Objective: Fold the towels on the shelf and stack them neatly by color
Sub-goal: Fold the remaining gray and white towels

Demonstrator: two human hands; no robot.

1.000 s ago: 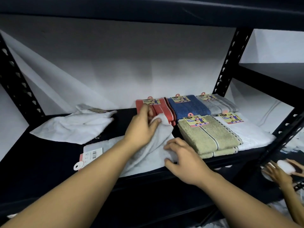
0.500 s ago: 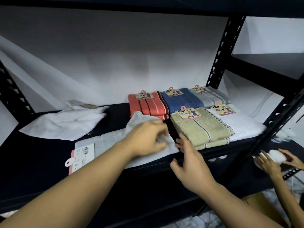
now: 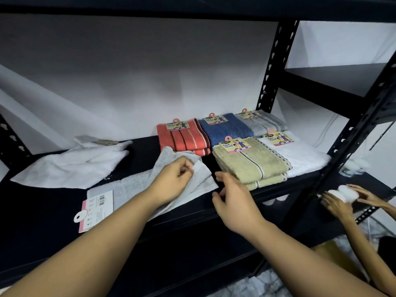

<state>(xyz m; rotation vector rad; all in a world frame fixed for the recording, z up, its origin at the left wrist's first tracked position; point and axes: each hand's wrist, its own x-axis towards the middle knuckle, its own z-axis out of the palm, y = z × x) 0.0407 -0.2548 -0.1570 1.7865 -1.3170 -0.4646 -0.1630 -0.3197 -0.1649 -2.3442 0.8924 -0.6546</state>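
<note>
Left hand [image 3: 174,181]: fingers curled, pinching a folded-over flap of the grey towel [image 3: 150,187] between thumb and fingertips
Right hand [image 3: 232,199]: fingers spread and loosely bent, holding nothing, hovering at the shelf's front edge just right of the grey towel's corner; whether a fingertip touches the cloth I cannot tell
Grey towel: pale grey terry, thin stitched lines near its right end, lying at the front of the shelf [image 3: 42,211] with one flap raised and doubled back under the left hand
Its direction: long axis runs left to right along the front edge, tilted a little (right end farther back)
Card tag [image 3: 94,210]: pink and white with a barcode, at the towel's left end, lying flat on the shelf
White towel [image 3: 72,166]: behind and to the left, loosely folded, rumpled, a small label at its far edge
Tan towel [image 3: 249,163]: folded, a dark stripe down it, front row just right of the hands, a "Face Towel" card on top
White folded towel [image 3: 300,155]: touching the tan one on its right
Back row: orange-red striped towel [image 3: 182,140], blue towel [image 3: 225,130], light grey towel [image 3: 263,123], side by side, each with a card
Other person's hands [image 3: 347,198]: far right, lower shelf, around something small and white
</note>
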